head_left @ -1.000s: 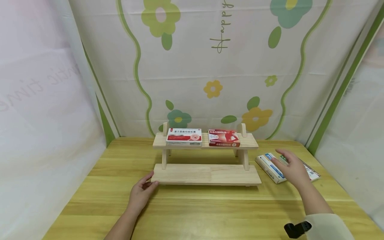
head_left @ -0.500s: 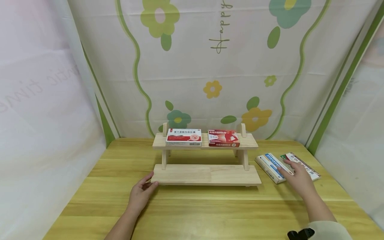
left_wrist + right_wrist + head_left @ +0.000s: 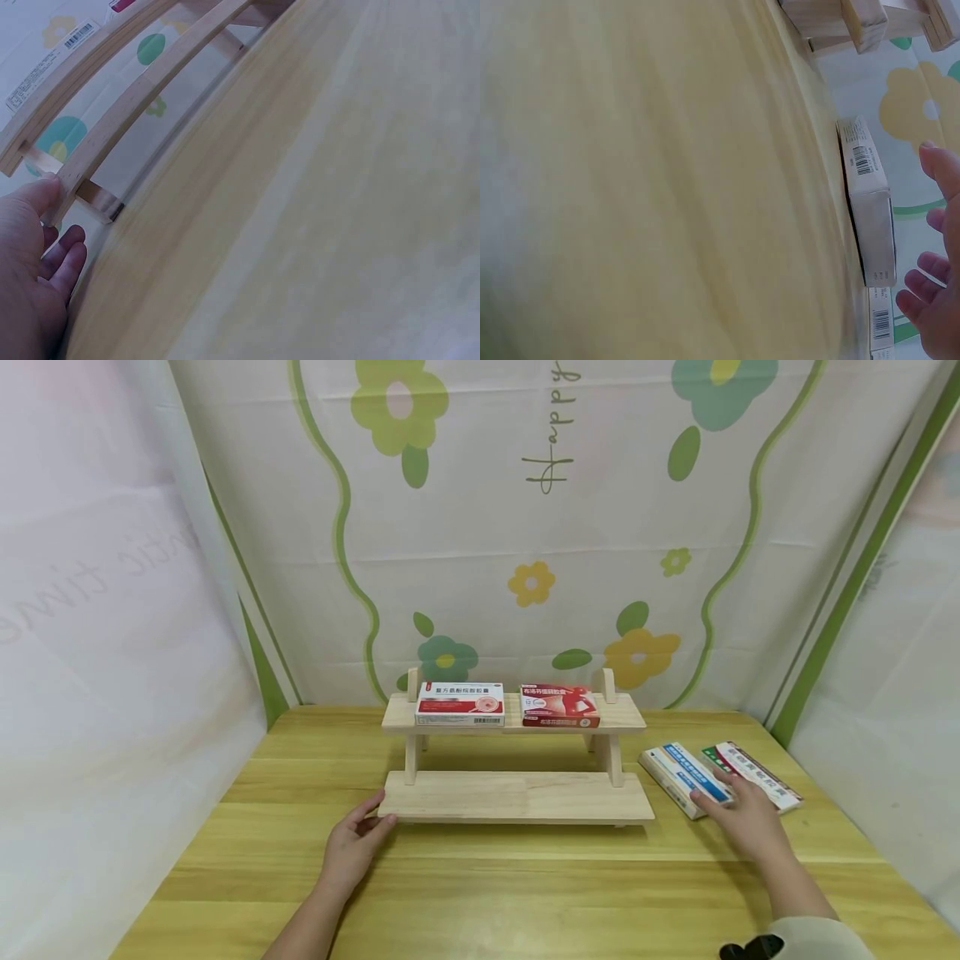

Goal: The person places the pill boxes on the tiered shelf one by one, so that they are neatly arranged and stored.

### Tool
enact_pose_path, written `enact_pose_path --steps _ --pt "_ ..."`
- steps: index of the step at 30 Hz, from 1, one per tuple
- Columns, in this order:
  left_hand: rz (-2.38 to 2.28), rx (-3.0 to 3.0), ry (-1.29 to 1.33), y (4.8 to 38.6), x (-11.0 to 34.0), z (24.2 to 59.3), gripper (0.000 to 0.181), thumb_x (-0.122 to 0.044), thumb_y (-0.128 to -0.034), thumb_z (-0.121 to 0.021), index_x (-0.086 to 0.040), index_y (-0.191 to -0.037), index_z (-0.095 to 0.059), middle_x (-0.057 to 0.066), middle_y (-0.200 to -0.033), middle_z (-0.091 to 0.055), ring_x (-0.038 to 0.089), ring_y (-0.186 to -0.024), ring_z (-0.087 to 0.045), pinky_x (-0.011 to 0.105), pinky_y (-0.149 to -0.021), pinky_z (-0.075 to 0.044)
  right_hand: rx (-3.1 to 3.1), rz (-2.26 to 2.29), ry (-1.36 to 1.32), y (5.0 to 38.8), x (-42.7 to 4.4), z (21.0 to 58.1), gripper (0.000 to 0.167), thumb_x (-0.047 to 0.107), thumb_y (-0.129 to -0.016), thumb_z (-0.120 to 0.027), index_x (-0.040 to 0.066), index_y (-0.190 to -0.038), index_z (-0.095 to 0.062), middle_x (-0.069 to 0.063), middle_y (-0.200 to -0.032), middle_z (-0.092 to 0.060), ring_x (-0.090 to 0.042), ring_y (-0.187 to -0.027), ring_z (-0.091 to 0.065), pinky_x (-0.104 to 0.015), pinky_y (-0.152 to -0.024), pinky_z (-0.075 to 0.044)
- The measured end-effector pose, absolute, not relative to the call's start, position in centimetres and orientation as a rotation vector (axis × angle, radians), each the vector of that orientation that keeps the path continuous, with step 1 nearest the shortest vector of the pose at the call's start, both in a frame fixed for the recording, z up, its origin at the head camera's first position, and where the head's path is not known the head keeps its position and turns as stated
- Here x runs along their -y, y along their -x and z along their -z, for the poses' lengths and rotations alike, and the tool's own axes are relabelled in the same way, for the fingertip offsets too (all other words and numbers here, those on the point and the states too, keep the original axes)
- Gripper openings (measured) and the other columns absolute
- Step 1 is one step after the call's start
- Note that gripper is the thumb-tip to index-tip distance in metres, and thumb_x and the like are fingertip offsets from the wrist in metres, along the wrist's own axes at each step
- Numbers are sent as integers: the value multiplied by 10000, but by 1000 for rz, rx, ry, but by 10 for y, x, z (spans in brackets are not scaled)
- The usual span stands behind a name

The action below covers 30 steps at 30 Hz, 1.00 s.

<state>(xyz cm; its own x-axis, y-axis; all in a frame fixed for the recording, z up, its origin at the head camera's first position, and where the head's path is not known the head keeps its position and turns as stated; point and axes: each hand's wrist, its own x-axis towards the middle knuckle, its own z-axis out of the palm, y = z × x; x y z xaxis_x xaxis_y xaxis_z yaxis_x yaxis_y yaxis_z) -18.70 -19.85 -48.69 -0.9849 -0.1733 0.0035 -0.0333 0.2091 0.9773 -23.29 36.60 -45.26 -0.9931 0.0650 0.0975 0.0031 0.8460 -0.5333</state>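
Observation:
My left hand (image 3: 351, 847) holds the left end of the two-tier wooden shelf (image 3: 517, 797) at its lower board. In the left wrist view, the thumb of the hand (image 3: 34, 277) rests on the board's end (image 3: 127, 112), other fingers bent beside it. On the right, my right hand (image 3: 750, 822) hovers over the near edges of a blue-and-white box (image 3: 675, 781) and a flatter white box with green and dark red (image 3: 761, 777). The right wrist view shows the hand (image 3: 941, 255) with spread, slightly bent fingers, apart from the thick box (image 3: 871, 225).
A white-and-red box (image 3: 460, 702) and a red box (image 3: 560, 706) lie side by side on the upper board. The shelf stands on a wooden table (image 3: 465, 902), with patterned cloth (image 3: 450, 527) hanging behind and at both sides.
My right hand has moved down and slightly right, lower over the two boxes' near edges. My left hand keeps its place on the shelf.

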Motion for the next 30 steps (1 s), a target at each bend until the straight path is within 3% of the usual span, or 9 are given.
enact_pose_path --steps 11,21,30 --pt "1892 2358 -212 186 198 485 618 -289 -907 -713 -82 -1442 -483 133 -1513 -436 -24 -994 -553 100 -818 -479 2955 -819 128 233 -366 461 928 606 -918 -560 -77 -1484 -284 -433 -1444 -262 -628 -1271 -262 -752 -977 -284" --pt "1874 2364 -206 185 198 485 606 -274 -909 -710 -75 -1437 -488 145 -1501 -447 -28 -989 -556 98 -819 -479 2975 -834 189 234 -366 466 987 613 -903 -579 -118 -1477 -247 -447 -1471 -189 -648 -1316 -161 -749 -1038 -207" --pt "1883 2358 -200 185 197 485 600 -273 -913 -706 -85 -1439 -488 132 -1506 -447 22 -1024 -561 104 -821 -482 2964 -827 203 233 -365 469 1011 628 -886 -592 -140 -1457 -268 -464 -1453 -202 -649 -1304 -185 -742 -1037 -220"
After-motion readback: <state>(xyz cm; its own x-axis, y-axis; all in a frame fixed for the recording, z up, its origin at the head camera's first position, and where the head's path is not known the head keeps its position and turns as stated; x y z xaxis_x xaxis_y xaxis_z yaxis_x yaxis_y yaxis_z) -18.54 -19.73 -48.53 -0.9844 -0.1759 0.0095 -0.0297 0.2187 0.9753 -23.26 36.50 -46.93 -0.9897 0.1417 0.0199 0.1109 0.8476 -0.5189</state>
